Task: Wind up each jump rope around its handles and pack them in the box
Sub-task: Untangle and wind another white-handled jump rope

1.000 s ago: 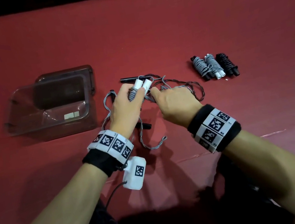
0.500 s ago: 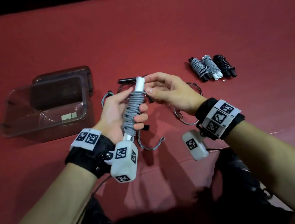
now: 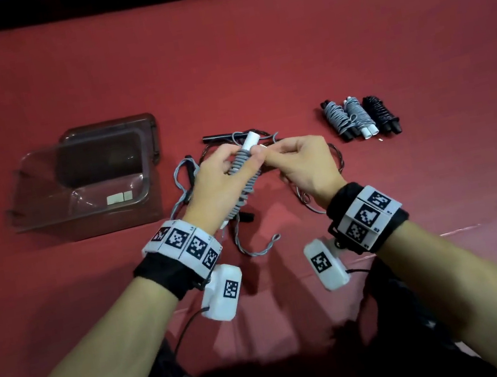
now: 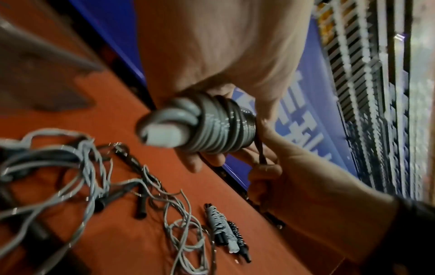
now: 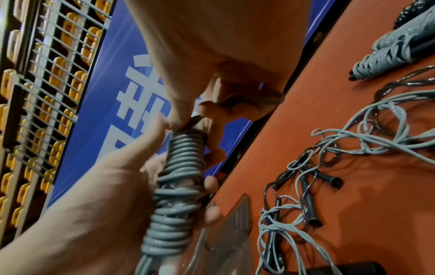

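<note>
The head view is dim and evenly lit from above and ahead, so the forearms throw soft, dark shadows toward six o'clock on the red worktop (image 3: 251, 56), and its corners darken and bend with wide-angle curvature. The clear box (image 3: 48, 218) at nine o'clock carries faint pale glare on its walls. Both wrist views are warmer and grainier, with strong stretching at the rims: the wound grey rope (image 4: 212, 128) close to the left lens is soft and smeared, and the fingers (image 5: 212, 183) near the right lens blur, while the background stays streaky.
</note>
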